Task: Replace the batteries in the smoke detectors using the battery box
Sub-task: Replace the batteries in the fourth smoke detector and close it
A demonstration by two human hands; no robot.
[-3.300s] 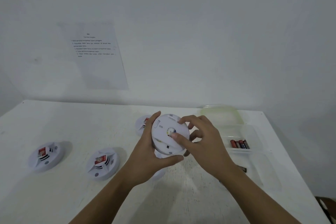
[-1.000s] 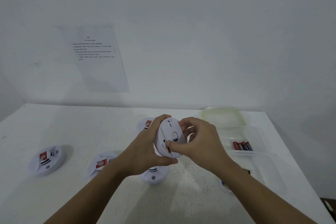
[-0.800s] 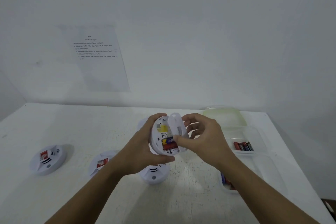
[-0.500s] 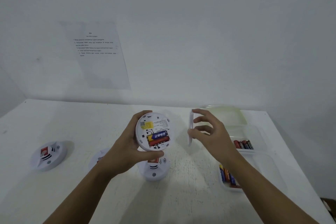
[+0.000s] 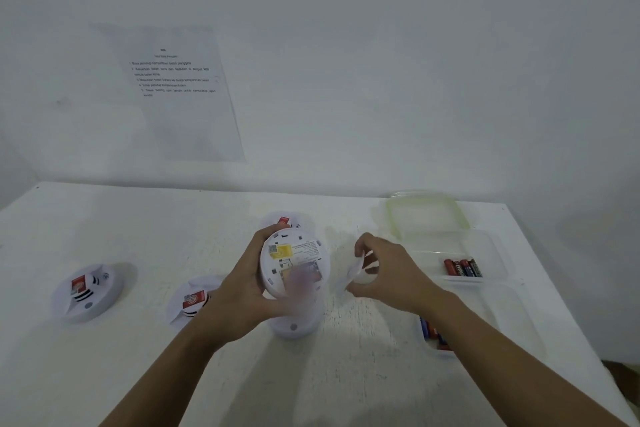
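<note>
At the middle of the white table [image 5: 104, 218], the left hand [image 5: 242, 295] gripped a round white smoke detector [image 5: 294, 253]. Its fingers were wrapped round the nine o'clock edge, and the unit was held off the surface with its back facing the camera. A yellow label [image 5: 282, 251] sat on the upper part of that back. The battery bay [image 5: 304, 276] below it was too blurred to show its contents.

At three o'clock of the held unit, just apart from it, the right hand [image 5: 388, 270] pinched the thin white back cover [image 5: 351, 274] between thumb and curled fingertips, tilted on edge.

At six o'clock a second detector [image 5: 294, 328] lay on the table, partly hidden by the held one. A third detector [image 5: 284, 220] showed at twelve o'clock, behind the left fingertips. At eight o'clock a fourth detector [image 5: 190, 302] lay beside the left wrist, and a fifth detector [image 5: 88, 291] lay well apart at nine o'clock.

Farther out at three o'clock stood the clear battery box [image 5: 491, 246], holding a row of batteries [image 5: 462, 267]. Its yellowish lid [image 5: 427, 215] lay at two o'clock. At four o'clock a second clear tray [image 5: 502, 322] held loose batteries [image 5: 431, 334], partly behind the right forearm. A printed sheet [image 5: 176, 90] hung on the wall at eleven o'clock.
</note>
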